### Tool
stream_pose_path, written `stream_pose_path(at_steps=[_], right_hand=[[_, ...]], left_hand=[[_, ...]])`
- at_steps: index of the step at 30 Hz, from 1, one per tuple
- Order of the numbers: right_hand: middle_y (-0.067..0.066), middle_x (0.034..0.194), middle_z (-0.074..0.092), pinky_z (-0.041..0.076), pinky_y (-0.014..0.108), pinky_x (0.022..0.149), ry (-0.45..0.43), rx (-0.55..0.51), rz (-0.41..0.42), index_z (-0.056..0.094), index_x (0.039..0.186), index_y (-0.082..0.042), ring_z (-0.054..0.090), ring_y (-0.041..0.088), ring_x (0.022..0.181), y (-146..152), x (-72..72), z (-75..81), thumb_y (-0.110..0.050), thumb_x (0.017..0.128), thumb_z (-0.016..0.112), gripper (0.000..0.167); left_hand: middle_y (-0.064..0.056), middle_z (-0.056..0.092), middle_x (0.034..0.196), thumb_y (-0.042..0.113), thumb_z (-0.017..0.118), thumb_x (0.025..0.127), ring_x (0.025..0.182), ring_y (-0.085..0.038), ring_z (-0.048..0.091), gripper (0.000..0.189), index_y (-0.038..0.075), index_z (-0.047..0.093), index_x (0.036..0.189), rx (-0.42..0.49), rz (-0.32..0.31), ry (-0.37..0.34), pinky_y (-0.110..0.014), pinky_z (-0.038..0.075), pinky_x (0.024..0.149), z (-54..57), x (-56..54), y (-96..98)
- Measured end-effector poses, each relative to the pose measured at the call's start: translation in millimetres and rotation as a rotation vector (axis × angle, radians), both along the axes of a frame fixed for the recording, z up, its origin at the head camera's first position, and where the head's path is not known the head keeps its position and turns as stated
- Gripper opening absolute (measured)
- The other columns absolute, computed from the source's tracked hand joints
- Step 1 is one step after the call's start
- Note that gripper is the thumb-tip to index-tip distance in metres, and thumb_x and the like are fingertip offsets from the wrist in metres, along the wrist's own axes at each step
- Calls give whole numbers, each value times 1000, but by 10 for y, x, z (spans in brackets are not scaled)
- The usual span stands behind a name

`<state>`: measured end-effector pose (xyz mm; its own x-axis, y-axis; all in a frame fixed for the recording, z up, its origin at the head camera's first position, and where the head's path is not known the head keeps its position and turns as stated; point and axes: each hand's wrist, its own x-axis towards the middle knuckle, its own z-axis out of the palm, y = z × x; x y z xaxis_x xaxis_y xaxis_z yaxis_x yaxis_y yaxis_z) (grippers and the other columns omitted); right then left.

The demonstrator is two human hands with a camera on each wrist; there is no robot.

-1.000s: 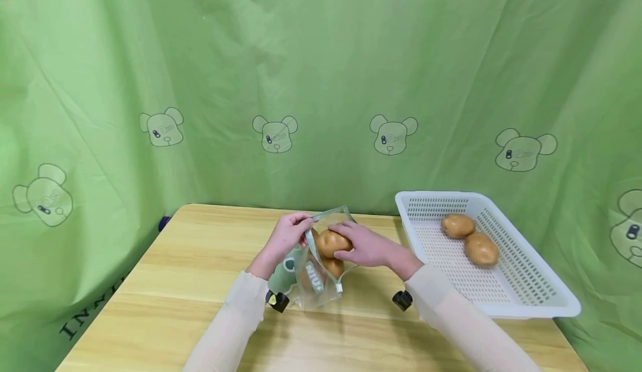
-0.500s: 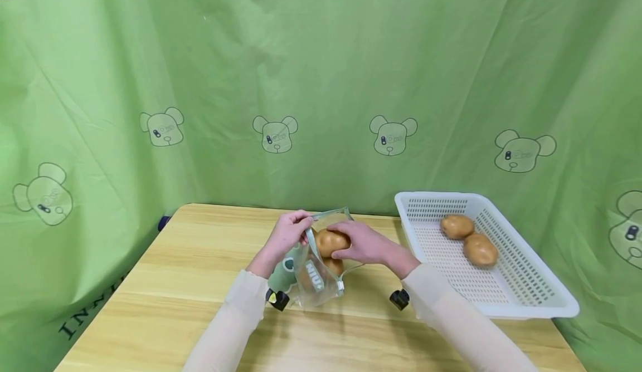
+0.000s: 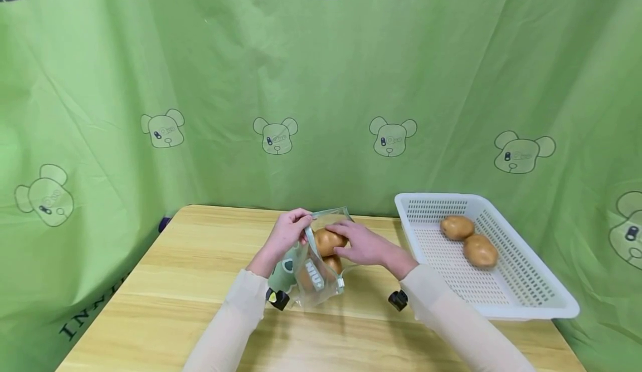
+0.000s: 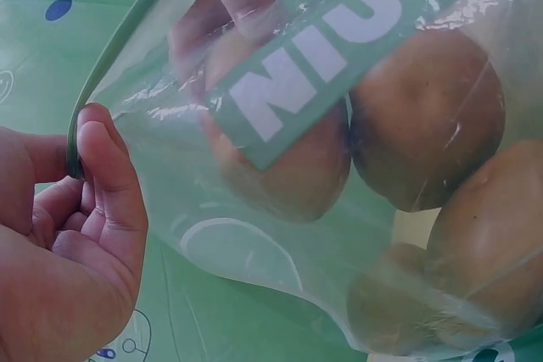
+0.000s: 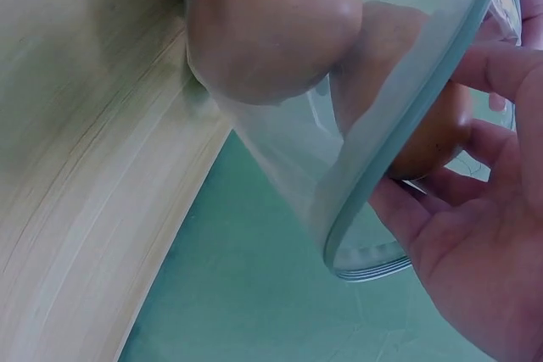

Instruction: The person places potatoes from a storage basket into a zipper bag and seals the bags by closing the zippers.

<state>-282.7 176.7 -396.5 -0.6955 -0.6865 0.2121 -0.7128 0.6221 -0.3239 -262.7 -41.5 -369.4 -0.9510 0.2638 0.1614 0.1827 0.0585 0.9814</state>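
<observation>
My left hand (image 3: 287, 233) pinches the green-edged rim of a clear zip bag (image 4: 254, 252) with "NIU+" printed on it, holding its mouth apart. Several potatoes (image 4: 428, 120) are seen through the plastic in the left wrist view. At the bag's mouth my right hand (image 3: 367, 244) grips a potato (image 3: 329, 241), its fingers inside the opening. The right wrist view shows this potato (image 5: 437, 137) against another potato (image 5: 271, 27) deeper in the bag. A pale slider (image 3: 340, 284) sits at one end of the zip edge.
On the right of the wooden table (image 3: 200, 283) stands a white perforated basket (image 3: 521, 309) holding two potatoes (image 3: 480, 251). A green curtain (image 3: 331, 171) hangs behind the table. Small black devices (image 3: 398, 300) show below both wrists.
My right hand has moved slightly left with the potato, bringing it further into the bag's mouth. The left hand keeps its hold on the rim almost unmoved.
</observation>
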Motion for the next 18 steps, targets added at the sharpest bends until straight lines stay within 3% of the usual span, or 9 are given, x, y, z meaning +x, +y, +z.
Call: stream_pose_path(at_steps=[11, 18], right_hand=[[16, 127, 56, 49, 39, 90, 47, -23, 1, 54, 130, 0, 56, 28, 111, 4, -26, 2, -26, 87, 70, 52], [9, 115, 58, 53, 29, 80, 76, -88, 2, 62, 121, -4, 59, 22, 99, 3, -57, -31, -21, 82, 75, 44]], left_hand=[[-2, 53, 64, 5, 48, 97, 52, -12, 49, 22, -11, 60, 107, 7, -4, -9, -22, 46, 51, 23, -20, -8], [-3, 52, 64, 4, 48, 97, 52, -12, 49, 21, -11, 60, 107, 11, -4, -14, -23, 46, 51, 31, -22, -7]])
